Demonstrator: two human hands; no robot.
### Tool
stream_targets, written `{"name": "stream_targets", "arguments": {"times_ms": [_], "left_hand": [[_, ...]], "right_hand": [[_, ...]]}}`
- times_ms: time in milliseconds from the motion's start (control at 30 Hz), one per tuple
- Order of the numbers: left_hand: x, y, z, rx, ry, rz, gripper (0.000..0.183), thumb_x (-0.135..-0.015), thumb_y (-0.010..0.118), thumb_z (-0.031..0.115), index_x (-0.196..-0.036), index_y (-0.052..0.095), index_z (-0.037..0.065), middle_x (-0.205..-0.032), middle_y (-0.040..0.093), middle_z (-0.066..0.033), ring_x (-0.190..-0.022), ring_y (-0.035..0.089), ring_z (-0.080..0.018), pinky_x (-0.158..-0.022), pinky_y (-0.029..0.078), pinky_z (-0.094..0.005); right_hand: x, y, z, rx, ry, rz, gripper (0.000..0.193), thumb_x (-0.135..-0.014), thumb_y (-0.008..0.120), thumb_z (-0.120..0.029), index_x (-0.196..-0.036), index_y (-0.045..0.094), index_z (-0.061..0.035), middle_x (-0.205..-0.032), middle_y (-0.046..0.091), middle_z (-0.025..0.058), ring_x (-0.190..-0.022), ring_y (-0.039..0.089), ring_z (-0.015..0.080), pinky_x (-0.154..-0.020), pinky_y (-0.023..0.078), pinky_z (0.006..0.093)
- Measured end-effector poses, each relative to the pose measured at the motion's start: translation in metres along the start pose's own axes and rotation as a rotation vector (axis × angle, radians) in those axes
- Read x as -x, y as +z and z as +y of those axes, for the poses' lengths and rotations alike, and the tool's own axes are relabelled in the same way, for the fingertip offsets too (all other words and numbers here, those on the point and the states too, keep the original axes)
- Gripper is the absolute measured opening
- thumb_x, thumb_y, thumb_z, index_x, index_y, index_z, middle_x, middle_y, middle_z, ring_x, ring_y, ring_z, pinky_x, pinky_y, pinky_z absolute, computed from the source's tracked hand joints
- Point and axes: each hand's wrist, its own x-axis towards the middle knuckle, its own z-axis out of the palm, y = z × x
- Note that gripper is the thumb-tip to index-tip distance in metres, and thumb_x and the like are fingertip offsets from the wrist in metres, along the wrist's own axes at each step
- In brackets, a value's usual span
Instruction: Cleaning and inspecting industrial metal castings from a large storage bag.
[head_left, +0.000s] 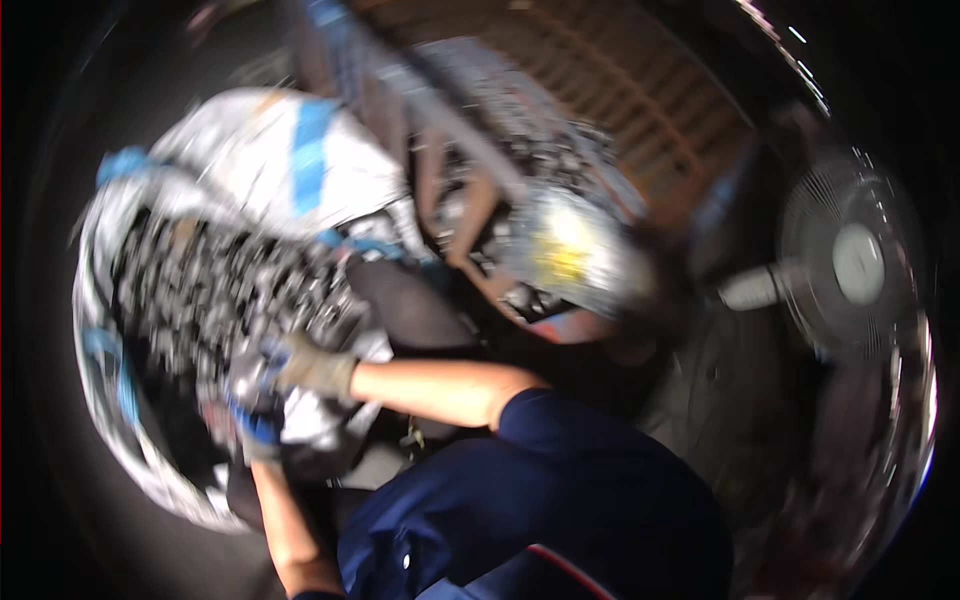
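A large white woven bulk bag [160,478] with blue straps lies wide at its mouth on the left, filled with many small dark grey metal-looking pieces [215,285]. Over its near side my two gloved hands meet. My left hand [258,420], in a blue and grey glove, has its fingers bent inward. My right hand [310,367], in a worn beige and grey glove, curls in against the left one. Something greyish seems to be between them, but motion blur hides what it is. Pale sheeting [315,415] shows just below the right hand.
Behind the bag stands a metal-framed bin [470,150] with more small pieces inside. A clear plastic bag [570,245] with a yellow patch rests at its near corner. On the right is a fan [855,262]. My dark-clad knee [415,305] juts against the bulk bag.
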Motion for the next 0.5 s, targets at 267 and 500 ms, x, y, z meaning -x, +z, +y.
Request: {"name": "stream_targets", "arguments": {"times_ms": [267,500], "left_hand": [[-0.009,-0.047,0.171,0.004,0.143,0.108,0.032,-0.074,0.064,0.022,-0.098,0.06,0.001,-0.1,0.063,-0.0122,-0.094,0.058,-0.0291,-0.086,0.043,-0.038],[-0.032,-0.038,0.195,-0.077,0.407,-0.016,0.04,-0.073,0.065,0.023,-0.106,0.054,0.002,-0.106,0.059,-0.0135,-0.097,0.056,-0.0282,-0.089,0.042,-0.0373]], "right_hand": [[0.07,0.008,0.03,0.019,0.067,0.386,0.047,-0.065,0.065,-0.012,-0.108,0.05,0.001,-0.086,0.057,0.0165,-0.078,0.056,0.026,-0.073,0.044,0.0331],[0.055,0.001,0.099,-0.39,0.196,0.309,0.053,-0.068,0.061,-0.005,-0.117,0.042,0.0017,-0.088,0.059,0.0161,-0.08,0.056,0.0273,-0.076,0.044,0.0387]]}}
